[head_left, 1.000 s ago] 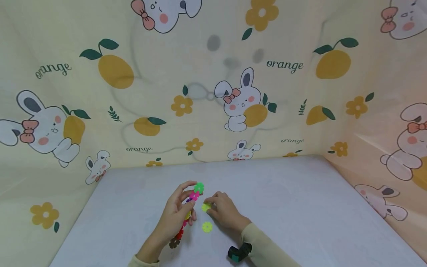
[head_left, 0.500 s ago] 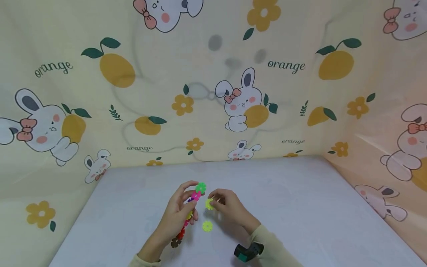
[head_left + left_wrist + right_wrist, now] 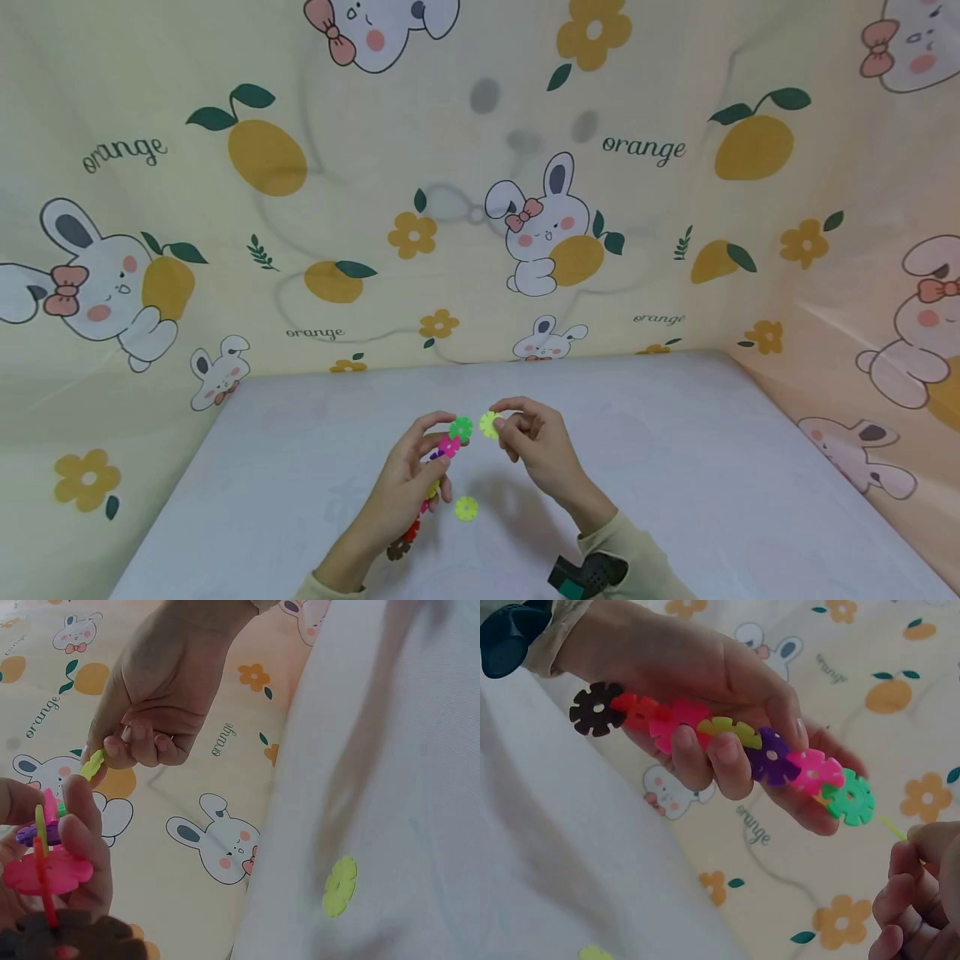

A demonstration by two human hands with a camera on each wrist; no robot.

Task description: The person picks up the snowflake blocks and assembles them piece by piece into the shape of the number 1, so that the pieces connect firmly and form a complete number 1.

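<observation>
My left hand holds one flower chain; my right hand pinches one yellow piece above the tabletop.

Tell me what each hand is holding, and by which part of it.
The left hand holds the chain of flower-shaped pieces around its middle; the right hand pinches a single yellow-green piece by its edge.

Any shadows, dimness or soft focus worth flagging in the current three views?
Head view: soft shadow on the table below the right hand, faint grey patches on the backdrop; left wrist view: rather dim, with a long shadow along the table and the brown disc dark and soft-edged; right wrist view: the disc chain fairly clear, the backdrop print behind it softer.
</observation>
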